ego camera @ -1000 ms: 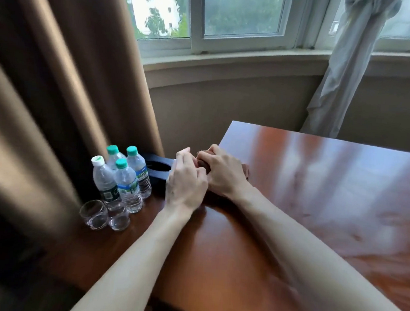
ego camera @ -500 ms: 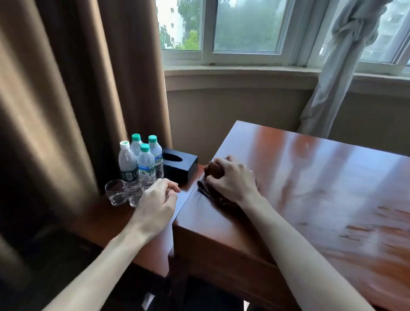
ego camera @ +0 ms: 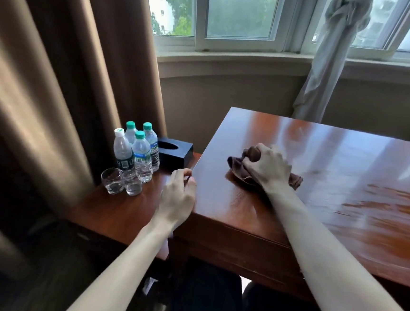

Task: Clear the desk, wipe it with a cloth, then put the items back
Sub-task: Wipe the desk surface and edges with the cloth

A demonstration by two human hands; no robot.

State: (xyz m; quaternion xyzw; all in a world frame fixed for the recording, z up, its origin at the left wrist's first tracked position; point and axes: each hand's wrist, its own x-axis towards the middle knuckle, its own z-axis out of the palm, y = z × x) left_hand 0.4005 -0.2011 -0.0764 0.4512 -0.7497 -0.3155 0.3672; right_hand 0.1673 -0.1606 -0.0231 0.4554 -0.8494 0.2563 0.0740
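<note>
So the right hand point(ego camera: 266, 167) has its fingers curled over a bunched-up brown cloth point(ego camera: 243, 170), pressing it down on the glossy wooden desk point(ego camera: 344, 192), not far in from the desk's left edge. The left hand point(ego camera: 178, 197) is loose, fingers only slightly bent, holding nothing, right at the desk's left edge above the lower side table point(ego camera: 120, 210). On that side table, left of the desk, four water bottles point(ego camera: 137, 149) stand bunched together, two small glasses point(ego camera: 122, 184) just in front of them, and a black tissue box point(ego camera: 174, 151) sits between the bottles and the desk. Brown curtain point(ego camera: 58, 68) hangs behind the bottles.
</note>
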